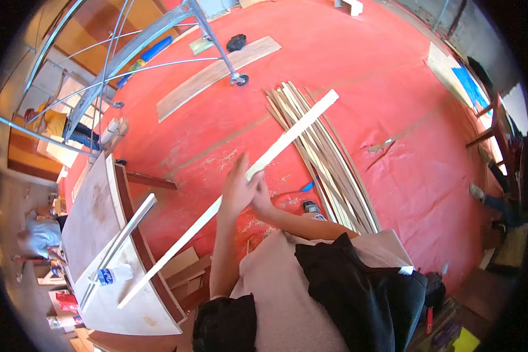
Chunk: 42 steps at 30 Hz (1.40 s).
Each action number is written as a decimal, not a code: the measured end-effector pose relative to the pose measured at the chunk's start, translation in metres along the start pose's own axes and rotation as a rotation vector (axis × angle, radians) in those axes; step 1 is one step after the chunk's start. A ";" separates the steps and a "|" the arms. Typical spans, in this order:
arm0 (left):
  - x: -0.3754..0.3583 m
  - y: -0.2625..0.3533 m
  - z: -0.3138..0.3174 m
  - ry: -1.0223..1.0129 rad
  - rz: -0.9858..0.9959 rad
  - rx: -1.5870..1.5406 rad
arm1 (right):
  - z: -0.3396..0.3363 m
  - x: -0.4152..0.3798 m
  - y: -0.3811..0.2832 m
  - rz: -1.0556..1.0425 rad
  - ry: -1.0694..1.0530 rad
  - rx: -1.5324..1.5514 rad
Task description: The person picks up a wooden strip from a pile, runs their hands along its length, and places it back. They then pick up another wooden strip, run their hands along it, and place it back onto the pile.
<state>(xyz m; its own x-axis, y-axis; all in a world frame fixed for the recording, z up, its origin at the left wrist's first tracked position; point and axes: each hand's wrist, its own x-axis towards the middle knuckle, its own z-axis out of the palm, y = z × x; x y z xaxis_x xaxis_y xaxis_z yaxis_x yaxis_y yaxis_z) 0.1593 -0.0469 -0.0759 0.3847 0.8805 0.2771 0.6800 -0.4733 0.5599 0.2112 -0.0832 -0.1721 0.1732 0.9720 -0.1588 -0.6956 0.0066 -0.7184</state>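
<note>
A long pale wooden strip [296,130] runs diagonally through the middle of the view, its lower end over the white table. My left hand [236,190] lies across the strip and hides part of it, its slightly blurred fingers stretched upward. Touching it on the right is my right hand [260,192], closed around the strip, some fingers hidden. Beyond the hands, a bundle of thin wooden strips [328,161] lies on the red floor covering [405,170].
A white-topped table [97,205] at left bears a water bottle [114,274] and metal-looking bars [120,243]. Wheeled scaffolding [149,38] stands at upper left. A dark tool [311,208] is by the bundle. People [56,123] are at left; a person's leg [498,205] shows right.
</note>
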 end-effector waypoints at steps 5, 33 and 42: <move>0.032 -0.002 0.035 -0.267 -0.108 -0.095 | -0.048 0.007 -0.020 0.108 -0.317 -0.365; 0.007 -0.012 -0.016 -0.166 -0.162 -0.123 | -0.102 0.141 -0.275 -1.084 -0.492 -1.686; -0.001 -0.041 -0.033 -0.150 -0.176 -0.042 | -0.030 0.088 -0.242 -1.176 -0.675 -1.636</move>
<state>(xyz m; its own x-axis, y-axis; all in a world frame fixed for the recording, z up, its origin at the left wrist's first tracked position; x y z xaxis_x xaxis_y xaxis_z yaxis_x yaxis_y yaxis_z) 0.1104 -0.0273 -0.0733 0.3533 0.9339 0.0550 0.7194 -0.3088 0.6221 0.4158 -0.0058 -0.0324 -0.5086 0.5834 0.6332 0.6742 0.7273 -0.1285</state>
